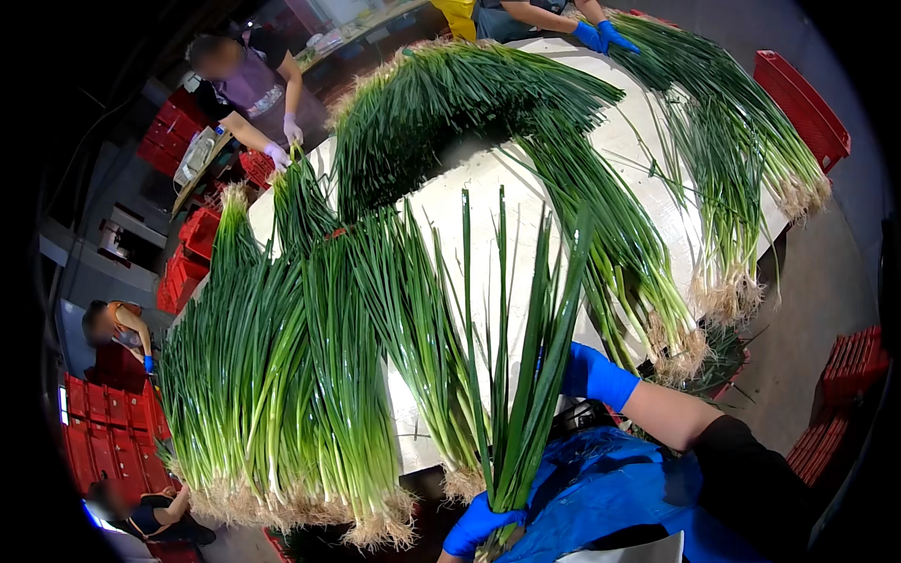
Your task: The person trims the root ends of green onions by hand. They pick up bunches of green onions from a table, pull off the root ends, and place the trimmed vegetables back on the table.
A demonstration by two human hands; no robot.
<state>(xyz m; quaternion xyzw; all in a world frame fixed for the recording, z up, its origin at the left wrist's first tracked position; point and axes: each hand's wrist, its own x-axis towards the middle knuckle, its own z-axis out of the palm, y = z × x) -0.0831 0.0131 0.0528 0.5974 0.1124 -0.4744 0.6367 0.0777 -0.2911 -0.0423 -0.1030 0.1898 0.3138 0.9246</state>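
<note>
My left hand (484, 524), in a blue glove, grips a small bunch of green onions (517, 422) low on the stalks, and their leaves point up and away from me. Behind those leaves is my right hand (598, 373), also blue-gloved. Its fingers are hidden, so I cannot tell whether it holds anything. A loose bundle of green onions (429, 366) lies just left of the held bunch, roots towards me. Another bundle (626, 260) rests beyond my right hand, its pale roots at the table's near right edge. A blue apron (598, 485) covers my front.
A white table (479, 176) bears a wide row of green onions (281, 394) at left and a large heap (450, 98) at the back. A co-worker's gloved hands (285, 144) hold a bunch; another's (605, 36) touch onions. Red crates (802, 109) stand around.
</note>
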